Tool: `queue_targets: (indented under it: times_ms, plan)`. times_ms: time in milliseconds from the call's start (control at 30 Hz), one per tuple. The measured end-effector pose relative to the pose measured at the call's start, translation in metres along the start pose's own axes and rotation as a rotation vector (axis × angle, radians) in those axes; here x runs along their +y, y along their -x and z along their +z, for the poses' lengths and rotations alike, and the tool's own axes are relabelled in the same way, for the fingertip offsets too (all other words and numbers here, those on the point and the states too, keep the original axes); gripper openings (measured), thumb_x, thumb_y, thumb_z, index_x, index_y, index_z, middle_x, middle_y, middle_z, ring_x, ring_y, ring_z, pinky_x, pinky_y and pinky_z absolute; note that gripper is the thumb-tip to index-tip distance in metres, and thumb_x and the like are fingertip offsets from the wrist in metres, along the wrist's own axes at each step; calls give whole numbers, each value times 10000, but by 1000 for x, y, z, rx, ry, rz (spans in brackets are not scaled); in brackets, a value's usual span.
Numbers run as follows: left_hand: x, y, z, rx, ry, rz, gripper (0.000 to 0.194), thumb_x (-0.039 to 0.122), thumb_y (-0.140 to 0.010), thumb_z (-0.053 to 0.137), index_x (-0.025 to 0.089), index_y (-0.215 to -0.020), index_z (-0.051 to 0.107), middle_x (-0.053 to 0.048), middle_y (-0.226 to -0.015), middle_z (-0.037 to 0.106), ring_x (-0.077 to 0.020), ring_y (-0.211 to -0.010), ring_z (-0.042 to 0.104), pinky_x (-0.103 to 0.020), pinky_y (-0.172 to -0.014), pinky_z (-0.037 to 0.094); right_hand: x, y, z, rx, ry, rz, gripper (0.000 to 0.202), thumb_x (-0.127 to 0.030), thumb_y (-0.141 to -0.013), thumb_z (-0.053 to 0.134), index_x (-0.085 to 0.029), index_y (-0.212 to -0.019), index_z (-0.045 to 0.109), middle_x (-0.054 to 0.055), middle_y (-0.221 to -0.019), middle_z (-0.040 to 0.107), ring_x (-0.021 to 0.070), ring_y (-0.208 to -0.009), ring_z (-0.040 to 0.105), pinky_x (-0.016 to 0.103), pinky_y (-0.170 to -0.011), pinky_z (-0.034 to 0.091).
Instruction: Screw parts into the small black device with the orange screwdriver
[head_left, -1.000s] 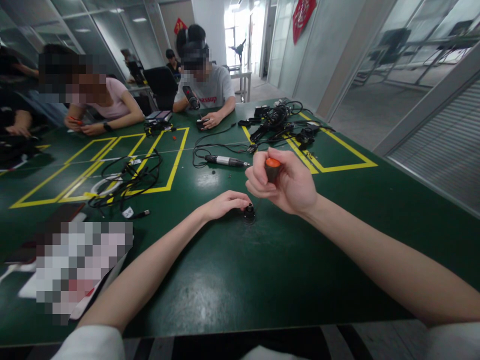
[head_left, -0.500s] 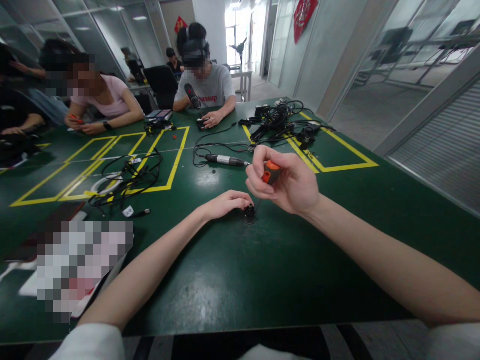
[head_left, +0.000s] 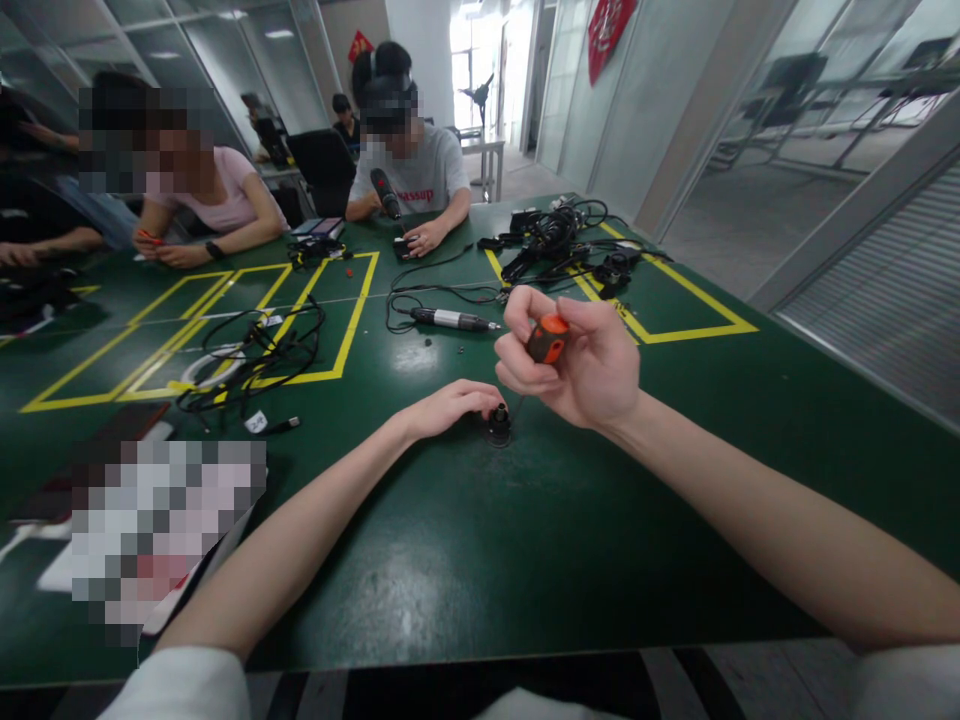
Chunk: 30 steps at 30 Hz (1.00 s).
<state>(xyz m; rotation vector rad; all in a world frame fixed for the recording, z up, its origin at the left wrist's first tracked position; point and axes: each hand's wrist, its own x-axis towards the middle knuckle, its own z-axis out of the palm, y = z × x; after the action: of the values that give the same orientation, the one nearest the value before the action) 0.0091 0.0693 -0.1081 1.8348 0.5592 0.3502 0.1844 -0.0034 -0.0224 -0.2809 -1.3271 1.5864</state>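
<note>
While the right hand (head_left: 591, 362) is grasping an orange-and-dark screwdriver (head_left: 550, 340), its fingers curling round the handle, the left hand (head_left: 454, 408) is reaching in low from the other side and touching a small black part (head_left: 499, 430). The part is standing on the green desk (head_left: 420, 580), in front of the person. The left fingers are bending against its left side; whether they are pinching it or only resting there, I cannot tell. The screwdriver's thin shaft is slanting down from the right hand toward the part, its tip too small to make out. Beyond the hands, a silver-and-black pen-shaped tool (head_left: 451, 320) is lying near a tangle of black cables (head_left: 555, 238). Across the desk, a co-worker in a grey shirt (head_left: 442, 165) is holding a dark power tool (head_left: 385, 193).
</note>
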Motion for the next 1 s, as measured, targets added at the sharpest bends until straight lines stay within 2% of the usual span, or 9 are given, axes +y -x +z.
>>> queue_targets:
  times_ms: [133,267,433,700,867,1000]
  plan:
    - [-1,-2,-1,-22,11,22,289,378,-912,554,145,-877,721,-43,-889,706,-201,-866,602,-313,-897,477,0,-1,1,-5,19,-30,313,-461,-952,579,-230,-790,444,-93,-511,415,72,-401,243,200,-421,241]
    - [-5,-2,0,-1,-2,10,298,361,-913,537,144,-917,742,-49,-928,723,-204,-885,604,-325,-925,480,0,-2,3,4,43,-32,358,-481,-950,577,-222,-731,464,-63,-526,449,82,-407,284,218,-406,249]
    - [-8,-3,1,7,-9,-10,296,365,-915,549,142,-922,744,-46,-938,728,-202,-889,609,-327,-930,483,0,-2,3,14,47,17,467,-542,-979,542,-222,-654,444,-65,-500,383,84,-412,267,222,-399,243]
    - [-5,-3,2,13,31,-5,286,396,-899,587,145,-861,717,-39,-876,701,-178,-832,586,-288,-850,476,1,-1,1,-1,-48,51,520,-628,-998,501,-227,-676,428,-89,-483,326,76,-403,222,214,-403,244]
    - [-7,-3,1,1,34,1,290,406,-899,585,149,-855,713,-40,-875,700,-183,-840,592,-293,-852,474,3,-1,1,-8,-43,-8,440,-551,-989,569,-221,-727,442,-91,-516,370,66,-413,232,201,-418,253]
    - [-7,-3,0,-12,47,19,319,441,-879,607,143,-888,723,-45,-900,702,-184,-844,593,-298,-851,462,1,-2,2,8,-25,5,440,-512,-1004,550,-224,-695,426,-67,-538,408,81,-425,293,209,-405,265]
